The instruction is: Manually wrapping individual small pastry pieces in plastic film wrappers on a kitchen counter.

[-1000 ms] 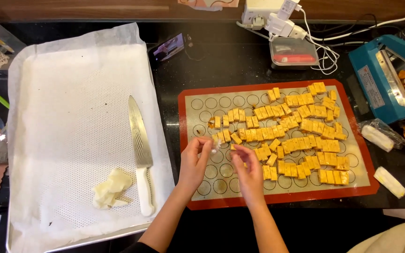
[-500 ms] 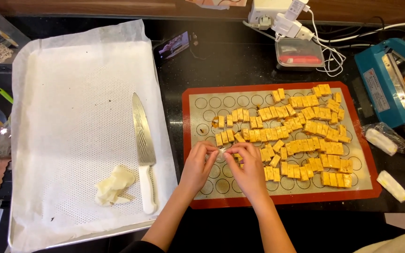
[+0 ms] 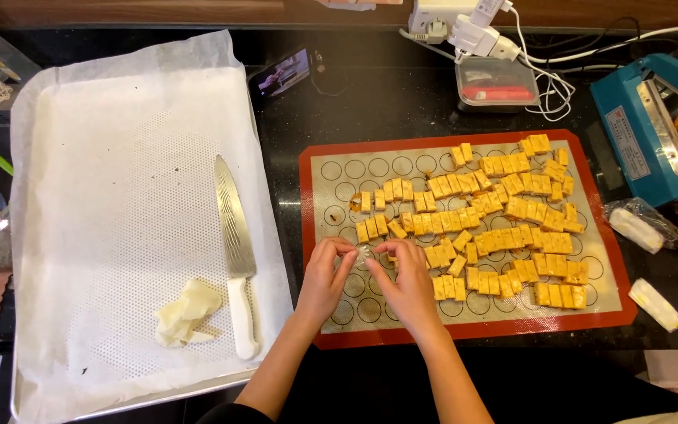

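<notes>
Small white translucent wrapper (image 3: 365,253), crumpled, pinched between both hands' fingers (image 3: 347,255), above baking mat

Both forearms bare; hands (image 3: 366,283) ungloved, no rings or watch visible; dark sleeve edge near elbow.

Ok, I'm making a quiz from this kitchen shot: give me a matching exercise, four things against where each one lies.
Things:
1. knife
2. yellow cut pieces
3. blue machine
4. phone

Places:
A. far right of the counter
B. on the red-edged mat
C. on the white paper in the tray
D. propped behind the mat, beside the tray

Pairs: 1-C, 2-B, 3-A, 4-D
</notes>
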